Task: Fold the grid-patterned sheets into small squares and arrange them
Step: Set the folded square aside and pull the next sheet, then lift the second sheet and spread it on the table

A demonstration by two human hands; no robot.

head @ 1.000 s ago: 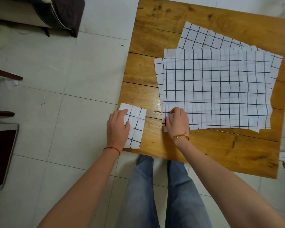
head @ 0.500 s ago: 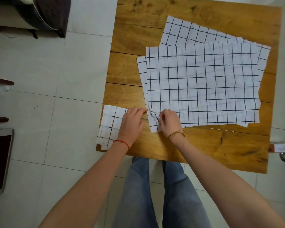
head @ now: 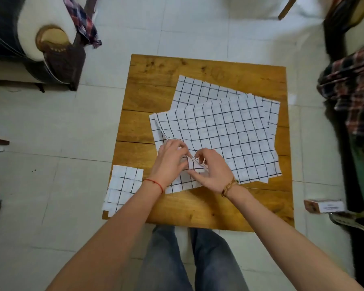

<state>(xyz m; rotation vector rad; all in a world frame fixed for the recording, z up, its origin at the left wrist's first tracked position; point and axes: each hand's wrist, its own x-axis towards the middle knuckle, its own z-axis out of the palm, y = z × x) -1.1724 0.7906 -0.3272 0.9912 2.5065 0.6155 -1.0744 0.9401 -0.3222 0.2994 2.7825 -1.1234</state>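
A loose stack of grid-patterned sheets [head: 219,131] lies fanned across the middle and right of the wooden table [head: 147,80], the top sheet's lower-left corner [head: 194,165] lifted and curled up off the pile. Both hands meet at that corner: the left hand [head: 169,162] has its fingers bent over the paper from the left, pinching the raised edge, and the right hand [head: 209,171] has fingers and thumb closed on the curled flap from the right. A red thread circles the left wrist, a beaded band the right. At the lower-left corner of the table sits a folded grid square [head: 123,187], hanging partly over the table's edge, apart from the stack. Below the table are jeans-clad legs [head: 189,259]. A small box [head: 324,205] lies at right, checked cloth [head: 351,85] at the right edge, a sofa arm [head: 51,45] upper left
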